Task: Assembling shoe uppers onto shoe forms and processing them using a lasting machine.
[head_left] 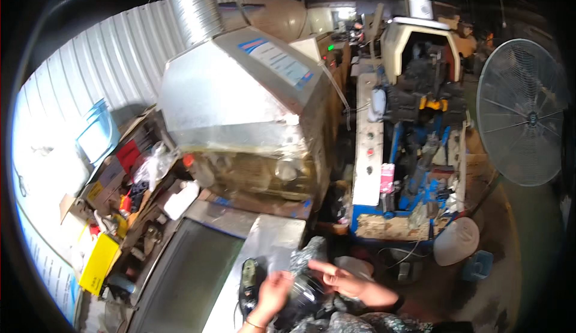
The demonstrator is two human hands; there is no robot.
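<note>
My left hand (275, 292), a bracelet at its wrist, is closed with curled fingertips beside a glossy dark rounded thing (305, 292). Whether it grips the edge of that thing is too blurred to tell. Across from it my right hand (347, 284), with a dark band at the wrist, has its index finger stretched out to the left over the same thing. A grey speckled piece (311, 254) rises just beyond the fingers. Left of my left hand, a black shoe-like thing (248, 282) lies on the bare metal ledge (273, 237).
A dark conveyor belt (189, 279) leads into a metal hooded machine (234, 99). Boxes and a yellow carton (100, 264) crowd the left. Ahead right stands a bench with blue frames (414, 195); a large fan (531, 117), white container (457, 241) and blue basket (477, 266) flank it.
</note>
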